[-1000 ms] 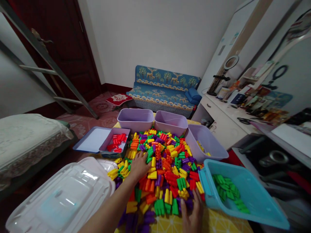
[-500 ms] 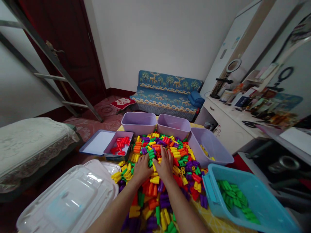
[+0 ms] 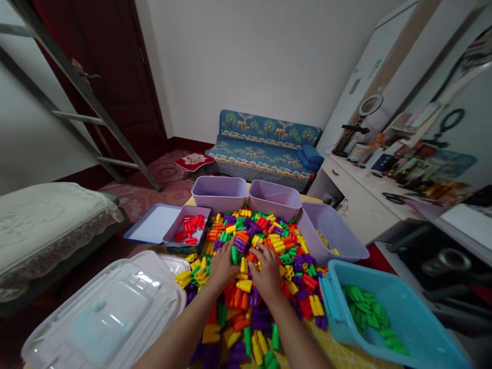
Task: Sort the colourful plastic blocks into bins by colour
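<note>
A heap of tube-like plastic building pieces (image 3: 242, 300) in red, orange, yellow, green and purple covers the middle of the table. Over its left-centre, my left hand (image 3: 222, 265) pinches a green piece (image 3: 234, 254) between thumb and fingers. Just beside it, my right hand (image 3: 267, 272) rests on the heap with bent fingers apart, its fingertips near a yellow piece (image 3: 257, 240) and some orange ones. Whether those fingers grip anything cannot be made out.
Two lilac bins (image 3: 220, 193) stand behind the heap, and a third lilac bin (image 3: 334, 233) with yellow pieces is at right. A blue tub (image 3: 413, 307) holds green pieces. At left are a lidded case (image 3: 186, 209) with red pieces and clear lids (image 3: 103, 312).
My fingers have drawn back slightly toward me and the hands have moved a little apart. A green piece now shows in my left hand, and pieces between the hands have shifted.
</note>
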Tool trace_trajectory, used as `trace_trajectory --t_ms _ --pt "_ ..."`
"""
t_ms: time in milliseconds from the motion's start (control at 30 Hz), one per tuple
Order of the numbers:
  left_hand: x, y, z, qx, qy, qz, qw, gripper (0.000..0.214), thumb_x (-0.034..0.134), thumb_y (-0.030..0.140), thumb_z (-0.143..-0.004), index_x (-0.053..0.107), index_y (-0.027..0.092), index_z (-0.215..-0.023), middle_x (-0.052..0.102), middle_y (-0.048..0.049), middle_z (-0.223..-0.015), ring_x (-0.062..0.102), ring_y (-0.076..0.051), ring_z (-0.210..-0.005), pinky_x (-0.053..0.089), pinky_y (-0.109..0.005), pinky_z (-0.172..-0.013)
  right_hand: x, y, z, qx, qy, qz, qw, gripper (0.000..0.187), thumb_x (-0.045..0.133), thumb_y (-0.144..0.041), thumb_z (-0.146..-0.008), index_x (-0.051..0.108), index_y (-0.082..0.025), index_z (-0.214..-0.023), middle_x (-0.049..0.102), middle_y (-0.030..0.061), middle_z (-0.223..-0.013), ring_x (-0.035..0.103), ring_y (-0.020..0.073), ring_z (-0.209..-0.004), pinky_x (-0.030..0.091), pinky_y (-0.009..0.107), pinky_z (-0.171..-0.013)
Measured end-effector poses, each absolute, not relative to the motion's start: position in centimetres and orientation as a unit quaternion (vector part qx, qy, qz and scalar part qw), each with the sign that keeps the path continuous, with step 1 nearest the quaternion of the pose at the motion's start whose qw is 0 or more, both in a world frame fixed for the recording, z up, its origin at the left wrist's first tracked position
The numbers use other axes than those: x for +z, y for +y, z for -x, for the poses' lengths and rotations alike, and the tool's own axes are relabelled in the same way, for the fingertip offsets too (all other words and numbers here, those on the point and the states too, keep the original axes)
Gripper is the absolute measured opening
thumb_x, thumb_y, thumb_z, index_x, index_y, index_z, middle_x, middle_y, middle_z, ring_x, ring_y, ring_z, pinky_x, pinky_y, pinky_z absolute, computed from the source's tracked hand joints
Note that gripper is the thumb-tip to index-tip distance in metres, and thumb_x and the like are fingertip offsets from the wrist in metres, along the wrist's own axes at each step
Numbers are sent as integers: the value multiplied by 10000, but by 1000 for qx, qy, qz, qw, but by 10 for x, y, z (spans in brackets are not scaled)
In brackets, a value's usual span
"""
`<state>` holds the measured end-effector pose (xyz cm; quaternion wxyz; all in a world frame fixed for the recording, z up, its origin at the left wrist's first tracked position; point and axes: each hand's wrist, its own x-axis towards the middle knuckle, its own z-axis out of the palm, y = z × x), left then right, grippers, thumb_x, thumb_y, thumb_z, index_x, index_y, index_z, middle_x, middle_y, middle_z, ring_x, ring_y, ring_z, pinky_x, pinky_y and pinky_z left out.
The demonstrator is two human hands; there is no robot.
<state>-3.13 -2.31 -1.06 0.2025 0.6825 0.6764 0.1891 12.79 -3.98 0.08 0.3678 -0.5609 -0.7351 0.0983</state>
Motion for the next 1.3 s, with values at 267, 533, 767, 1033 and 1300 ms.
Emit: trace_trajectory --t_ms 267,533,767,1033,1300 --pt "-8 -23 32 128 676 -705 174 600 392 260 -907 289 227 -1497 407 -88 -1496 412 -226 -1336 331 -328 -1081 33 -43 -77 88 -738 626 235 246 565 -385 -880 670 -237 -1046 687 68 -978 596 235 -945 406 369 -849" --pt "-6 -24 34 108 672 -712 173 592 408 262 -903 315 225 -1487 384 -91 -1509 435 -243 -1317 354 -331 -1071 37 -45 -72 81 -753 626 185 411 563 -491 -859 647 -197 -1133 688 122 -1073 582 285 -1010 390 398 -869" --pt "-9 -22 33 128 671 -710 173 622 416 273 -901 268 242 -1504 418 -84 -1487 433 -233 -1319 342 -334 -1077 31 -41 -75 90 -738 635 207 249 458 -232 -892 702 -187 -914 718 89 -916 617 222 -900 419 320 -815" --pt "-11 -21 31 133 685 -691 188 703 541 384 -845 289 281 -1493 410 -71 -1491 426 -257 -1321 337 -358 -1074 14 -42 -101 294 -553 584 517 279 497 -345 -836 669 -176 -976 714 62 -887 647 197 -809 502 304 -738" --pt "-12 -20 30 128 692 -684 190 721 553 411 -840 280 288 -1496 406 -78 -1493 419 -263 -1326 325 -366 -1082 23 -47 -220 243 -149 517 807 297 481 -399 -791 553 -226 -1022 645 94 -1098 654 208 -969 509 431 -850"
